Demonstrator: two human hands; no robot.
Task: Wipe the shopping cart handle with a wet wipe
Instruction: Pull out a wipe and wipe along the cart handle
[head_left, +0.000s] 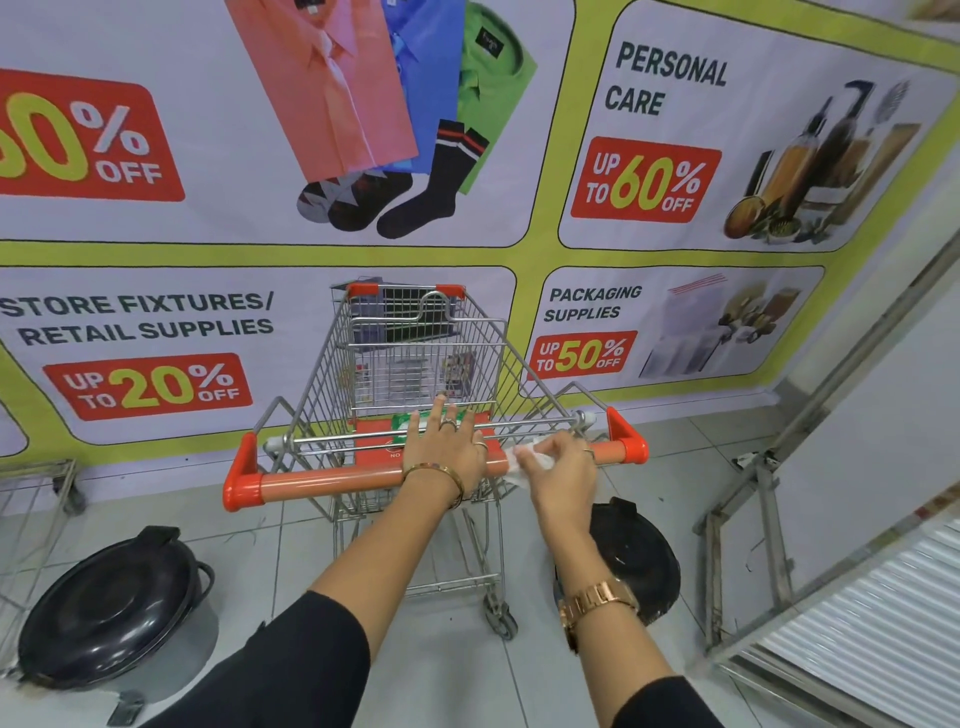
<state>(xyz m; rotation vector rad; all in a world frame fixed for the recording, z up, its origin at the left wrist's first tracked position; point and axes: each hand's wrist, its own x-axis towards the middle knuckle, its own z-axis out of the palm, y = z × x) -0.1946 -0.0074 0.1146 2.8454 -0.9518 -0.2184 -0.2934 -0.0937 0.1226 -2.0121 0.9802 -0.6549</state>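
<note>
The wiping step is in hand: the right hand (563, 467) presses a white wet wipe (530, 460) onto the orange handle (332, 480) of the shopping cart (415, 358), a little right of the middle of the bar. Its fingers are curled together around the crumpled wipe, which bunches up at the fingertips and hangs a little under the bar. The left hand (447, 447) lies flat with the fingers spread, the palm over the handle just left of the wipe and the fingertips reaching far over the red child-seat flap (374, 441); it seems to steady the cart, not to grip anything. A green and white packet (408, 422), maybe the pack of wipes, lies on this flap, but the hand covers most of it, so I cannot be sure. The handle is a smooth, glossy orange tube with brighter plastic caps at both ends, and it runs from near left to far right in the view. In my judgement the next move calls for sliding the wipe along the bar with steady pressure, and the long left part probably needs the left hand to move away first.
</note>
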